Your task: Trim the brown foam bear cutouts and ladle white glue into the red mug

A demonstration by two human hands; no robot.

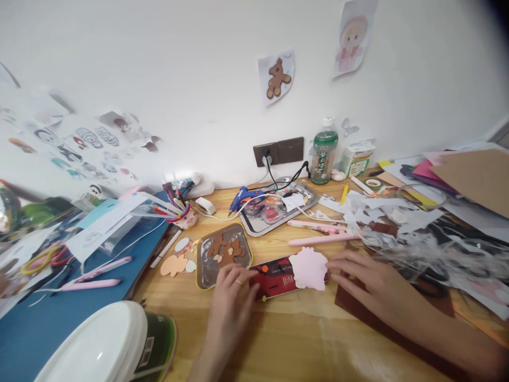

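Lying flat on the right half of the red box [274, 278], the cutout [309, 268] overhangs the box's far and near edges; the box probably serves as a small base, lifting the piece off the wood so its rim is easier to get at. The cutout is pale pink, with a wavy, bumpy outline and no markings that can be made out.

The right hand [368, 281] reaches in from the box's right, fingers loosely spread, the tips right at the cutout's edge; whether they touch it cannot be told. The left hand [234, 289] is at the box's left end, fingers bent, perhaps steadying it; whether it grips anything is unclear.

Left of the box, a brown tray [207, 270] holds brown pieces [234, 248], likely to keep small parts together. Beyond the box sit a pink tool [324, 240] and a glue gun [242, 199], apparently parked within reach. Brown sheet [358, 307] lies to the box's right.
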